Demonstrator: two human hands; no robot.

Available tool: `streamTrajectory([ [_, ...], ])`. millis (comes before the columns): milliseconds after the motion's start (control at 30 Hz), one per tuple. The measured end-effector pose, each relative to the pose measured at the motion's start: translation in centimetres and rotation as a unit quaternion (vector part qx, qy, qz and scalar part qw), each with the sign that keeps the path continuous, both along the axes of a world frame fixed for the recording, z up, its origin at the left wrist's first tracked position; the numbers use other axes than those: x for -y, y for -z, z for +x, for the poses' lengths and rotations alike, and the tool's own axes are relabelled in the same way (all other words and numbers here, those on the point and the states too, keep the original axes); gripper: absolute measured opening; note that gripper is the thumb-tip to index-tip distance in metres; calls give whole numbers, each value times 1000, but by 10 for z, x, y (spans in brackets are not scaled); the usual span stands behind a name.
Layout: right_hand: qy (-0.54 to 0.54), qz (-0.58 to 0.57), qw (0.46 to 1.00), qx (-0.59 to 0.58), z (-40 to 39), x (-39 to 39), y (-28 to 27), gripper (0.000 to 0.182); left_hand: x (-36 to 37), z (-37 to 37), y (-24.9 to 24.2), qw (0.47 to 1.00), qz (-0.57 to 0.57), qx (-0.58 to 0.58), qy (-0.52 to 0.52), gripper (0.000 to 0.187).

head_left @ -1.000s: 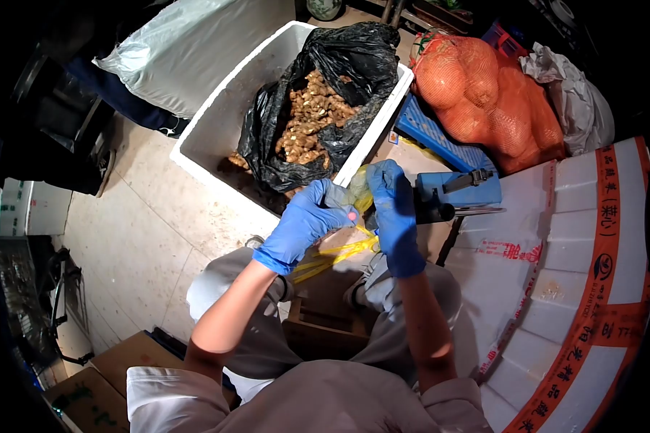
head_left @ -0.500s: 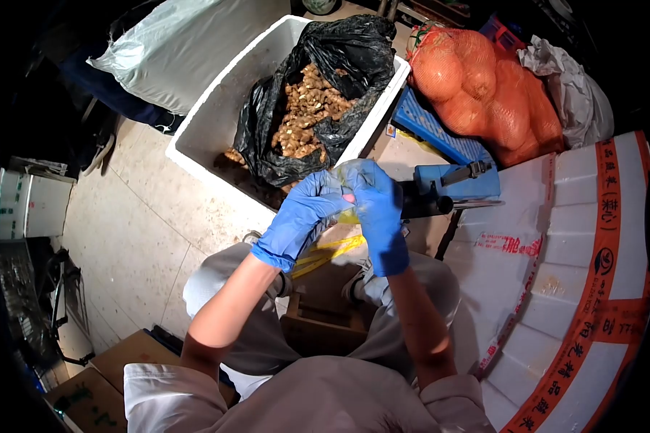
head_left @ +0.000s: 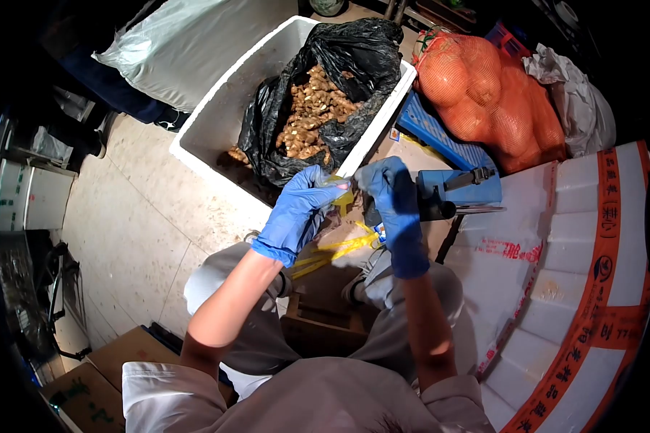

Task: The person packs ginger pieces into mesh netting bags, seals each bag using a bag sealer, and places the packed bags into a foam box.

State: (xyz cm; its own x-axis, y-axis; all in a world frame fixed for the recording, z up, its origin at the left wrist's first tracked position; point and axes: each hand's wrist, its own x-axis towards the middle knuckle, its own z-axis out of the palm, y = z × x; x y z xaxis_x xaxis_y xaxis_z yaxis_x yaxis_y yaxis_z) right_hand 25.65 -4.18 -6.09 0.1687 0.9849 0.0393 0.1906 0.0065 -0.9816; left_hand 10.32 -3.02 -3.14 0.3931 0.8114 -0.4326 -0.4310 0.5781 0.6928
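Note:
My left hand [head_left: 300, 209], in a blue glove, is closed in a pinch on a thin, partly clear yellow piece of plastic [head_left: 344, 203]. A fingertip shows pink at the end of that glove. Just to the right, my right hand [head_left: 391, 198] is closed too, with its fingers curled; whatever they hold is hidden. A small gap parts the two hands. Beyond them, knobbly ginger [head_left: 307, 123] lies in a black plastic bag [head_left: 368, 54] inside a white foam box [head_left: 220, 94]. Yellow strips [head_left: 332, 254] lie below the hands.
On the right, a blue device with a black arm [head_left: 458, 189] stands beside a foam box bound with red tape [head_left: 599, 274]. An orange net sack [head_left: 484, 94] lies behind it. A cardboard box [head_left: 133, 350] sits at lower left, and a white sack [head_left: 188, 47] at upper left.
My hands were together and have parted; the right one has moved right, away from the left. The yellow plastic now shows hanging at my left fingers.

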Motion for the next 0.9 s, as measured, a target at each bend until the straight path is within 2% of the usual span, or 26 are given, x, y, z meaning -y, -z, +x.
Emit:
streamTrajectory([
  [33, -81, -81, 993, 4, 2, 1, -1, 30, 0, -1, -1, 1000, 22, 12, -7, 17],
  [67, -118, -94, 984, -93, -5, 4, 0, 33, 1, -3, 4, 997, 13, 66, 24, 15],
  [100, -153, -106, 964, -190, -12, 10, 1, 36, 2, -4, 3, 998, 12, 65, 24, 15],
  [133, -153, 46, 986, 44, -9, 19, -4, 39, 3, -3, 0, 994, -6, 111, 19, 14],
  [167, -140, 196, 931, 276, -5, 25, -9, 43, 3, -2, -5, 987, -23, 156, 15, 13],
  [200, -138, 195, 931, 277, -3, 21, -15, 43, 2, -2, -12, 991, -37, 123, 21, 9],
  [233, -105, -1, 979, 172, -4, 11, -38, 40, 1, -3, -10, 991, -38, 124, 21, 9],
  [300, -65, -197, 977, 56, 3, 4, -28, 37, -2, -7, -7, 994, 12, 95, 54, 6],
  [333, -20, 8, 974, 225, 18, 5, 11, 31, -3, -7, -7, 997, 23, 60, 40, 5],
  [367, -10, 80, 961, 265, 20, 7, 12, 27, -4, -5, -8, 997, 23, 60, 42, 5],
  [433, 31, 218, 909, 353, 25, 10, 14, 22, -5, -3, -9, 987, -9, 149, -51, 4],
  [467, -15, 123, 982, 146, 17, 14, -10, 22, -9, -7, -7, 982, -12, 181, -49, 3],
  [500, -61, 20, 995, -71, 12, 16, -24, 23, -12, -13, 2, 980, -22, 191, -57, 4],
  [533, -62, 20, 995, -72, 12, 15, -12, 23, -12, -17, 6, 972, -31, 227, -56, 7],
  [567, -52, 69, 992, 95, 10, 12, 2, 21, -13, -20, 7, 962, -40, 263, -54, 10],
  [633, -40, 116, 958, 258, 9, 13, 17, 20, -11, -13, 5, 960, -69, 258, -79, 13],
  [667, -46, 24, 991, -120, -2, 13, 6, 18, -10, -11, 4, 957, -100, 253, -103, 16],
  [733, -165, -152, 928, -298, -8, 6, -26, 23, -14, -12, 2, 961, -111, 229, -105, 16],
  [767, -166, -152, 928, -298, -8, 6, -28, 23, -15, -12, 1, 965, -121, 205, -109, 16],
  [800, -164, -208, 953, -146, -10, 7, -28, 26, -15, -12, 2, 965, -120, 205, -109, 16],
  [833, -157, -259, 953, 11, -10, 8, -29, 30, -15, -11, 4, 981, -74, 149, -96, 17],
  [867, -97, -303, 947, -54, -6, 6, -12, 32, -14, -9, 6, 992, -30, 91, -81, 18],
  [900, -93, -304, 947, -56, -6, 11, 7, 32, -13, -8, 8, 997, 14, 34, -63, 20],
])
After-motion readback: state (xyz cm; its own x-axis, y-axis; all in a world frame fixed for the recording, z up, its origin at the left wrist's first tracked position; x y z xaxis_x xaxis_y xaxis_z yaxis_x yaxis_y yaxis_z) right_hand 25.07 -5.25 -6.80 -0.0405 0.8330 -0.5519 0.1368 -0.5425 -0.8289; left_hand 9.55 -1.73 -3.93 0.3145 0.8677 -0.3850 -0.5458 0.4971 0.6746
